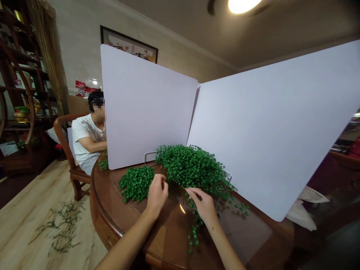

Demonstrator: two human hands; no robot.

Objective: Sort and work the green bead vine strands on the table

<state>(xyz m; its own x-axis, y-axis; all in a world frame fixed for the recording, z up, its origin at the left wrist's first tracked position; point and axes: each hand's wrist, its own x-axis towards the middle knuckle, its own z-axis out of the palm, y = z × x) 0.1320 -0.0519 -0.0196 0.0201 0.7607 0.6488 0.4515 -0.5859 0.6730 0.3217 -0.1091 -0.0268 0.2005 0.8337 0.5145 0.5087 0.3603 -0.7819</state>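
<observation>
My left hand point(158, 193) is closed, thumb and fingers curled together, at the right side of a small pile of green beaded plastic sprigs point(136, 184). Whatever its fingertips hold is too small to make out. My right hand point(203, 205) pinches a green plastic sprig point(193, 236), which hangs below the fingers toward the table's near side; the exact grip point is partly hidden. Just beyond both hands lies a larger heap of the same green sprigs point(191, 165), spread against the white panels.
Two upright white panels point(149, 112) point(261, 127) meet behind the heap on a round brown table point(165, 228). Wire stands point(145, 158) support them. At the left sits another person point(90, 138) on a wooden chair point(73, 172). Green stems point(63, 227) litter the floor.
</observation>
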